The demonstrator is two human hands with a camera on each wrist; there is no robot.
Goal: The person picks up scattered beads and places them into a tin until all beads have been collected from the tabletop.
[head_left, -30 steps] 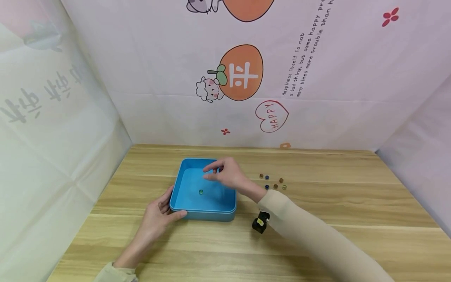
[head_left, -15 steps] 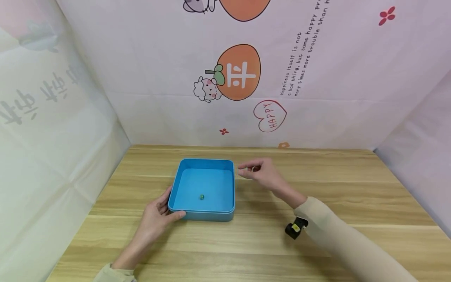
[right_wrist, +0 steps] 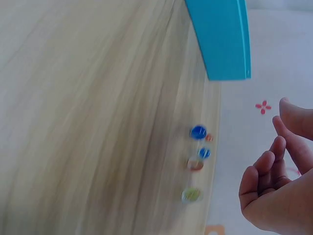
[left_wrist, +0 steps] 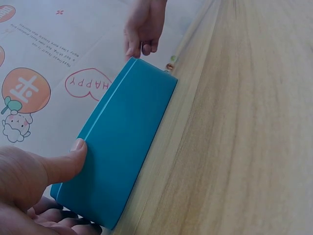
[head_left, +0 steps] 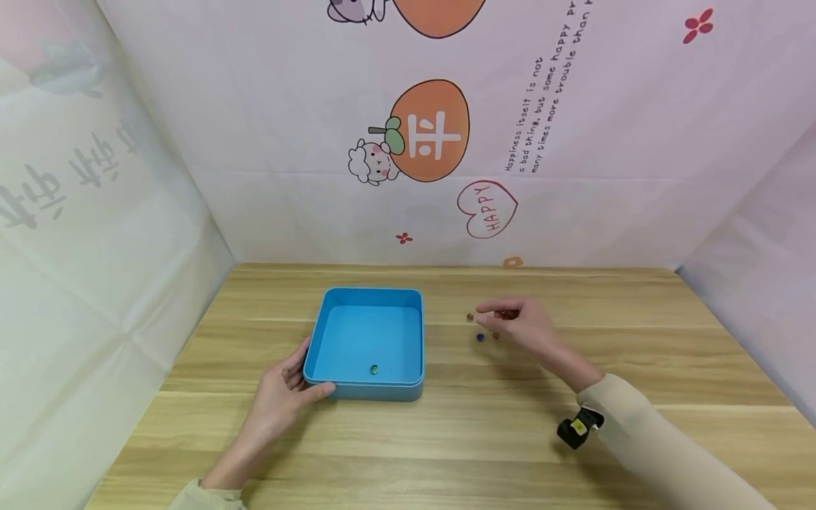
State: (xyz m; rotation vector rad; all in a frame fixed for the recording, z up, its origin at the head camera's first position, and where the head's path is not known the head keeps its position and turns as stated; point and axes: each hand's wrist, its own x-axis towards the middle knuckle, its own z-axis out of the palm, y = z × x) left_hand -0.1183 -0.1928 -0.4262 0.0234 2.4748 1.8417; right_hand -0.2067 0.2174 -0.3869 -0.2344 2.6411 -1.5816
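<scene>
The light blue square plastic box [head_left: 376,392] sat flat on the pale brown wooden surface [head_left: 395,453]. It had round corners, smooth sides, and a thin line running just under its top edge. Inside, close to the front wall, was one shiny round green glass marble [head_left: 374,370]. The left hand [head_left: 280,393] gripped the box by its front left corner, with the thumb on the front and the other fingers round the side. More little marbles lay to the right of the box: two deep blue glass marbles [right_wrist: 198,132], a clear glass marble with brown in it [right_wrist: 195,164], a clear glass marble with yellow-green in it [right_wrist: 191,195] and a small orange marble [right_wrist: 209,137]. The right hand [head_left: 525,326] was above them, fingers softly bent, a little gap between thumb and first finger, and nothing showed in its grasp.
</scene>
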